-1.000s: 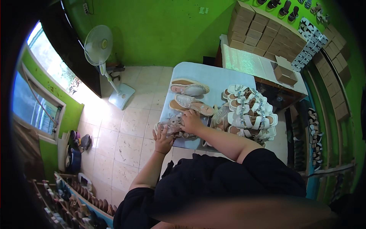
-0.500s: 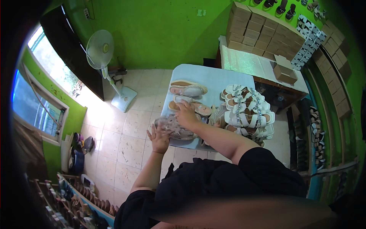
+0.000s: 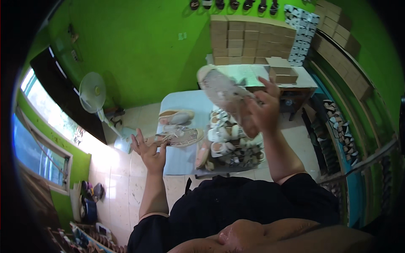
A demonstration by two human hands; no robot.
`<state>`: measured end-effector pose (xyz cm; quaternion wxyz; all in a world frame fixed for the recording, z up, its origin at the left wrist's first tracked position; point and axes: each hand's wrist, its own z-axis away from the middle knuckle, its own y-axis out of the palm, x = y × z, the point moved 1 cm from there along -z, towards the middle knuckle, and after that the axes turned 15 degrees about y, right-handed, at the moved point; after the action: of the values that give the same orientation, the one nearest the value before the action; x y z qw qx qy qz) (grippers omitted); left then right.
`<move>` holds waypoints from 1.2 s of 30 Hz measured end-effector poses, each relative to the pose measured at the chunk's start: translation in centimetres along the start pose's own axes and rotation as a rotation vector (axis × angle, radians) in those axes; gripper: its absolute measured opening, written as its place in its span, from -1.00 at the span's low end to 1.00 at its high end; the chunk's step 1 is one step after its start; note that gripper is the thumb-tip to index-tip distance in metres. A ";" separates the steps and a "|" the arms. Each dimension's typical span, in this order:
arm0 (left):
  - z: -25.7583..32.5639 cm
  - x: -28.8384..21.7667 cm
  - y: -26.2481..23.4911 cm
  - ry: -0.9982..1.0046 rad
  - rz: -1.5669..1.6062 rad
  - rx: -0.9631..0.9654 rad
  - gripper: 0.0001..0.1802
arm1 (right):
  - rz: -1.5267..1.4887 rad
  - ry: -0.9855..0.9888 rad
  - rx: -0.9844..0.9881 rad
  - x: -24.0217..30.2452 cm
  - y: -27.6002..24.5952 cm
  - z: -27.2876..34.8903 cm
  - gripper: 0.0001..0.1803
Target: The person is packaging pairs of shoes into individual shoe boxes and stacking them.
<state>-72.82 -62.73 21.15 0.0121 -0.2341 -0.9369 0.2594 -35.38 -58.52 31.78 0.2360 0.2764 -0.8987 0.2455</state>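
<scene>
Right hand (image 3: 263,111): clasps a beige lace-up shoe (image 3: 223,89), lifted; white sandals pile (image 3: 230,141) beneath. Left hand (image 3: 148,148): released, fingers spread, beside the matching shoe (image 3: 179,136) on the pale blue table (image 3: 179,162).

Illumination: daylight, bright overall.
Source: tall glazed window (image 3: 40,147) at the picture's left edge, well beyond the spread fingers of the left hand (image 3: 147,148).
Glare: pale tiled floor (image 3: 105,160) just outside those fingers is washed out to near white.
Shadows: soft and weak on the light blue rectangular table (image 3: 185,105).
Blur: grey-beige fabric slip-on shoe (image 3: 223,90) in the fingers of the right hand (image 3: 263,111) is slightly soft.
Distortion: strong fisheye; stacked brown cardboard boxes (image 3: 244,42) above the right fingers bend.
Vignette: black rim at all corners.
Foreground: the skin-toned shape at the bottom edge is out of focus.
</scene>
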 end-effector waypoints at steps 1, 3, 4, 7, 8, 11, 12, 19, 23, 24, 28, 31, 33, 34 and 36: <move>-1.2 -1.9 0.1 0.024 0.006 -0.018 -0.86 | 0.046 0.010 -0.038 -2.2 -3.5 -0.4 -0.80; -3.1 -6.1 0.8 0.064 0.057 -0.057 -0.87 | 0.075 0.067 -0.072 -6.9 -10.6 -0.6 -0.79; -4.0 -8.3 1.4 0.085 0.098 -0.087 -0.88 | 0.089 0.068 -0.095 -8.9 -14.3 -0.6 -0.79; -6.6 -15.6 3.9 0.121 0.135 -0.133 -0.87 | 0.242 0.257 -0.103 -15.0 -25.4 0.0 -0.80; -7.2 -18.0 4.8 0.113 0.147 -0.139 -0.85 | 0.299 0.269 -0.104 -17.1 -28.7 0.5 -0.82; -9.2 -25.1 7.6 0.097 0.204 -0.155 -0.80 | 0.452 0.363 -0.118 -22.0 -37.1 1.8 -0.86; -9.9 -27.3 8.5 0.077 0.228 -0.154 -0.79 | 0.530 0.400 -0.110 -23.5 -39.5 2.2 -0.87; -13.1 -39.9 16.9 0.037 0.323 0.097 -0.82 | 0.725 0.543 -0.156 -31.2 -50.5 4.2 -0.84; -14.5 -43.6 21.6 0.065 0.327 0.285 -0.82 | 0.675 0.584 -0.154 -34.9 -51.7 4.9 -0.83; -15.0 -44.3 22.7 0.049 0.314 0.347 -0.82 | 0.673 0.585 -0.166 -35.6 -51.8 5.1 -0.83; -16.9 -47.1 27.9 0.041 0.295 0.374 -0.83 | 0.724 0.612 -0.007 -38.5 -50.8 5.2 -0.80; -18.7 -48.6 32.1 0.011 0.294 0.373 -0.83 | 0.650 0.653 0.118 -40.9 -49.0 4.1 -0.76; -19.8 -48.9 35.4 -0.015 0.294 0.364 -0.82 | 0.638 0.658 0.154 -42.5 -47.2 2.6 -0.77; -20.5 -49.1 37.0 -0.018 0.301 0.364 -0.82 | 0.617 0.663 0.191 -43.4 -46.3 1.8 -0.77; -22.0 -48.7 40.2 -0.080 0.292 0.390 -0.82 | 0.611 0.643 0.210 -45.6 -44.3 -0.1 -0.78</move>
<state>-8.91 -43.41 25.24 -0.0175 -0.3498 -0.8251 0.4434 25.35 -73.27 20.12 0.3904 -0.0691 -0.7904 0.4670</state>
